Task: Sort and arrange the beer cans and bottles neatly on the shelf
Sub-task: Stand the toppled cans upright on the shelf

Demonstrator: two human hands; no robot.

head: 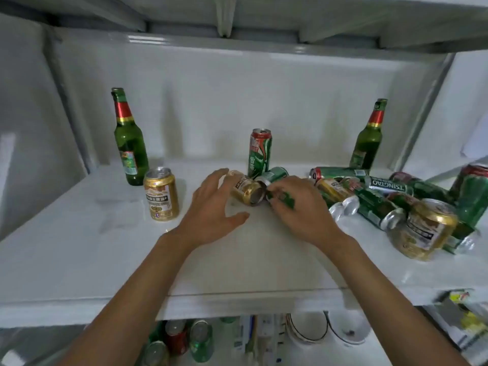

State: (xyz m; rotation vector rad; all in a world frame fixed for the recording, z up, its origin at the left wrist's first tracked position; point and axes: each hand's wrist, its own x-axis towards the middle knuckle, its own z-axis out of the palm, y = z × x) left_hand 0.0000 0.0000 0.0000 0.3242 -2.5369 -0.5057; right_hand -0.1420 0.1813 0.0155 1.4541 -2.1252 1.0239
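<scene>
Head camera looking down onto a white shelf [79,247], and both bare arms are reaching in at the middle. Left hand [211,207] is spread wide, fingers straight and fanned, thumb out to the right, hovering at a gold can [247,190] lying on its side with its open end facing the viewer; fingertips look to be at the can's far end, though contact is hard to call. Right hand [298,207] has its fingers curled down around a green can [273,177] lying tipped over just beside the gold one, the two cans touching or nearly so at their ends.

Right behind them, a tall red-and-green can [260,151] stands upright. Over on the left, a green bottle [129,143] with a red-and-gold neck band stands upright near the back, and a second gold can [161,194] stands upright just in front of it. On the right, another green bottle [368,138] stands by the back wall.

Further right it's a jumble: a pile of cans [369,196], green and gold, mostly lying on their sides and overlapping, with a gold one [422,231] tilted at the front edge of the heap and a larger green can [472,194] leaning at the far right.

Below the shelf, a lower level shows more can tops [184,339] and white bowls [327,331], somewhat blurred.
</scene>
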